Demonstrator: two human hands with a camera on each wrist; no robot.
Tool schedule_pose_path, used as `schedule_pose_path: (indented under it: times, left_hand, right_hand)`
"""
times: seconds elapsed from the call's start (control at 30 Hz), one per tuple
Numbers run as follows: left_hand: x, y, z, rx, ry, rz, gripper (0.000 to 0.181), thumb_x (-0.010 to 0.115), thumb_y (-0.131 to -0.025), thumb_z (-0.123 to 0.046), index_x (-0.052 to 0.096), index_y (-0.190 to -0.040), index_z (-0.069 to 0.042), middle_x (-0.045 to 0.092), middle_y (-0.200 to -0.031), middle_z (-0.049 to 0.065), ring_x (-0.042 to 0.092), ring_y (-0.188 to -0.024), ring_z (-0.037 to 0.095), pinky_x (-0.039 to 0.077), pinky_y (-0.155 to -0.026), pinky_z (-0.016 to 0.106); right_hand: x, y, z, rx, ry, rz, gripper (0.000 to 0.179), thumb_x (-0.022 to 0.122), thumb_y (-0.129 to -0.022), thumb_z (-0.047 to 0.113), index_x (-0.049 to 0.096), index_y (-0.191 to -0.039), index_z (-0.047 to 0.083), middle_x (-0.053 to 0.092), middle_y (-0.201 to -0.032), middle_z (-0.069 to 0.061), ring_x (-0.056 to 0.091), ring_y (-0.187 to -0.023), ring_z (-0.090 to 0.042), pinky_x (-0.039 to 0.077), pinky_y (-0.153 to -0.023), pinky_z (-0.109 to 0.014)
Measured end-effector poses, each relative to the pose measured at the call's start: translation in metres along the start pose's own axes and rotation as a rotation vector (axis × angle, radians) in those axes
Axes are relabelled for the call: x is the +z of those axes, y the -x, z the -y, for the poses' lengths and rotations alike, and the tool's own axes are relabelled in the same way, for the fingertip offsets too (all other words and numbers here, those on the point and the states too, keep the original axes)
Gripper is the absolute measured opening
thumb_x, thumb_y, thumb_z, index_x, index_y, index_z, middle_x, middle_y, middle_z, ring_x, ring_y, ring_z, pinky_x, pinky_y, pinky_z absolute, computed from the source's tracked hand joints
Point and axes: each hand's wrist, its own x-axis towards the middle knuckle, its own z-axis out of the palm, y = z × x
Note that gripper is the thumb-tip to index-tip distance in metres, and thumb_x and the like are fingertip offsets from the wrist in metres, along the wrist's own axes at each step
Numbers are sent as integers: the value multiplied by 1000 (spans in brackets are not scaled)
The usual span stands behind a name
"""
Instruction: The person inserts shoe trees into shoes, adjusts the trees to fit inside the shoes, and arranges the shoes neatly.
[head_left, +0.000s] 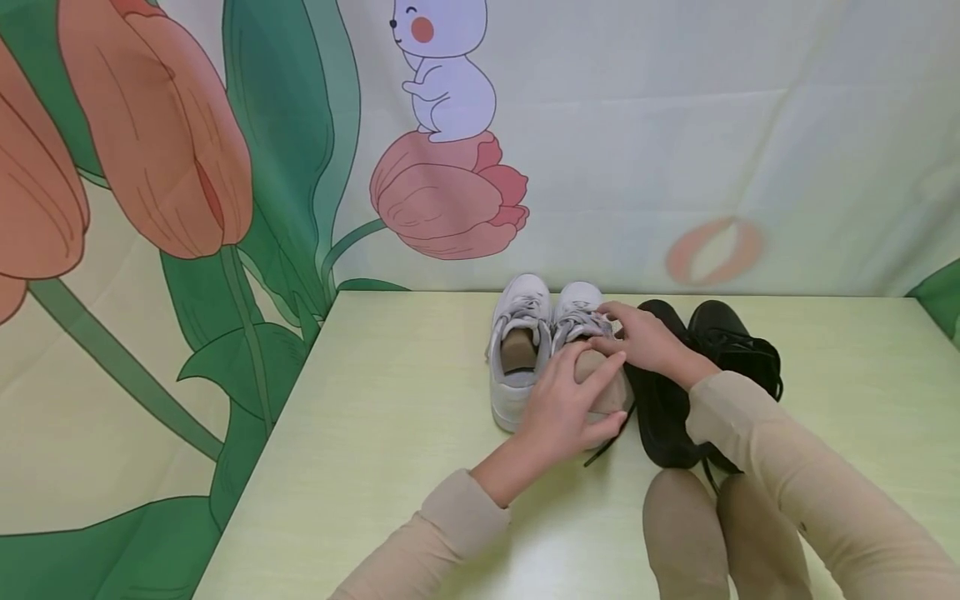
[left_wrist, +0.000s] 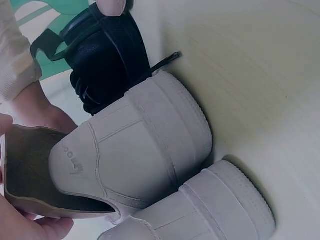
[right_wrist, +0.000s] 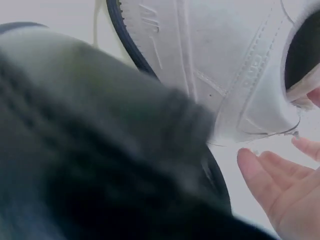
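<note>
A pair of white lace-up sneakers stands side by side on the pale table, the left sneaker [head_left: 507, 398] beside the right sneaker [head_left: 579, 302]. A brown insole [head_left: 596, 377] sticks up out of the right sneaker's opening, bent along its length in the left wrist view. My left hand [head_left: 562, 400] grips the insole near the heel, fingers and thumb at its edges. At the front of the opening my right hand [head_left: 648, 335] pinches the sneaker by its tongue and laces; the exact contact is partly hidden. Inside the left sneaker a brown insole surface [head_left: 517, 350] shows.
A pair of black shoes stands just right of the white pair, the nearer black shoe [head_left: 666, 425] under my right forearm. A black lace end [head_left: 603, 450] trails on the table [head_left: 390, 433]. Two beige-brown upright forms [head_left: 684, 525] stand in front. A printed curtain [head_left: 600, 167] hangs behind.
</note>
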Motion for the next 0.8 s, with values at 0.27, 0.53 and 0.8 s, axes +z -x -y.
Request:
schedule_pose_path:
  times: [0.27,0.53,0.8]
  left_hand:
    - [-1,2,3,16,10,8,58,62,-75,-43,48,-127,-21,46,-120,14,45,-111,22,40,-92,35]
    - [1,5,7,54,-17,-13,59,61,-74,-45,48,-127,-22,46,-118,14,45,-110,22,44,-87,35]
    - [0,2,9,100,-103,20,59,57,-76,-46,46,-129,-24,47,-115,14,47,-108,23,43,-88,35]
  right_hand:
    - [5,-1,-3,-64,122,-86,42,52,-86,41,53,-108,6,62,-88,-13,57,-63,-19,45,-56,-30]
    - [4,0,5,-235,217,-165,21,54,-82,10,57,-102,4,53,-59,0,41,-47,-11,35,-51,-25]
    - [2,0,6,-305,214,-107,28,51,-80,1,54,-108,5,50,-58,1,38,-47,-9,35,-52,-25]
